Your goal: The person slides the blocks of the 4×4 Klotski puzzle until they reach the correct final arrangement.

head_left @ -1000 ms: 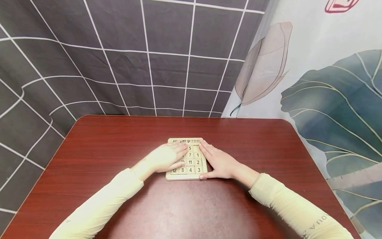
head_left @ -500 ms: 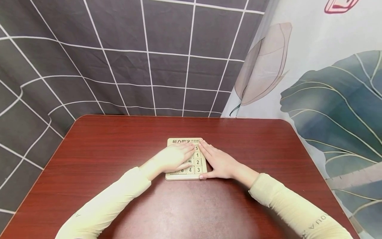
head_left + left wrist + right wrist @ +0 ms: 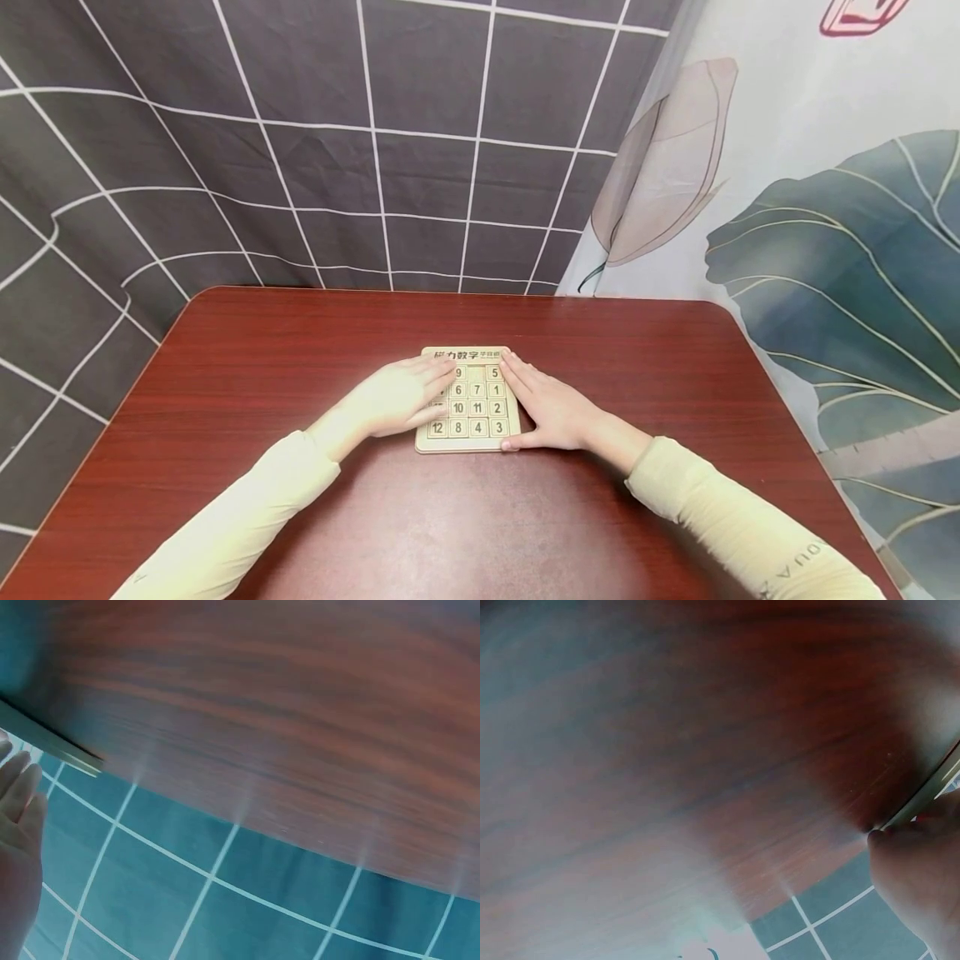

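Note:
A pale number sliding puzzle (image 3: 477,408), with Chinese lettering along its top, lies flat on the table in the head view. Its top row shows a gap between tiles 9 and 5. My left hand (image 3: 401,397) lies over the board's left side with straight fingers, covering part of the leftmost column. Along the right edge rests my right hand (image 3: 558,407), fingers straight toward the upper corner and thumb at the lower one. The left wrist view catches the left hand (image 3: 16,825) by the board's edge (image 3: 52,742). In the right wrist view, the right hand (image 3: 919,874) touches that edge.
The puzzle sits near the middle of a reddish-brown table (image 3: 300,342) with rounded far corners. Behind it hangs a dark grid-patterned curtain (image 3: 420,183). A white curtain with leaf prints (image 3: 787,100) hangs at the right.
The left hand first slid right across the board, then drew back left. Tile 5 moved one place right into the top corner, leaving the gap beside it. The right hand stayed put.

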Motion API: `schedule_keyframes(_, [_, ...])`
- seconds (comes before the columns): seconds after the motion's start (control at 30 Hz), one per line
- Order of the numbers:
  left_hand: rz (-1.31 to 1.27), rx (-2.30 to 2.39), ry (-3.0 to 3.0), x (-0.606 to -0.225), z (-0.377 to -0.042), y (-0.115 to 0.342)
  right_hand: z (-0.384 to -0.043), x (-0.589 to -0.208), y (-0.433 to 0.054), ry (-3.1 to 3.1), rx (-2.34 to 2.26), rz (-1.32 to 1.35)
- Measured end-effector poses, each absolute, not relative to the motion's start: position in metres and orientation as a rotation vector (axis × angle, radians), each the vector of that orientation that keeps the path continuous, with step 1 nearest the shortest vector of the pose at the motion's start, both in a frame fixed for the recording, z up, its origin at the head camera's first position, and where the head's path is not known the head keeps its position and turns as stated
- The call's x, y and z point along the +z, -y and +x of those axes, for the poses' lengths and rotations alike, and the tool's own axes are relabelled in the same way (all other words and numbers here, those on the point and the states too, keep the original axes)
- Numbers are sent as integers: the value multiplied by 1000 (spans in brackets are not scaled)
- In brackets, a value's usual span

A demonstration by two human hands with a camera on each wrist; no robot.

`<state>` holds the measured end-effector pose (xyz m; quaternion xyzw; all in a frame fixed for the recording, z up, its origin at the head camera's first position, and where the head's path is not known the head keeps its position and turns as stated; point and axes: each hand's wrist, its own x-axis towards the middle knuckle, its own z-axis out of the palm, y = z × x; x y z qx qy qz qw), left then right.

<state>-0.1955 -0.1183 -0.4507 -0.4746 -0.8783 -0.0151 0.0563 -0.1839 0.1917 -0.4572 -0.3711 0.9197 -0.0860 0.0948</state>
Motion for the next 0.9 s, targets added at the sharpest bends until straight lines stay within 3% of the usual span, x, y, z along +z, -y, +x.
schedule_keyframes(0.67, [-1510, 15, 2627, -448, -200, 93, -183, -454, -192, -2733, -263, -1102])
schedule_keyframes(0.9, [-1446, -55, 2636, -449, -203, 108, -184, -455, -192, -2729, -262, -1111])
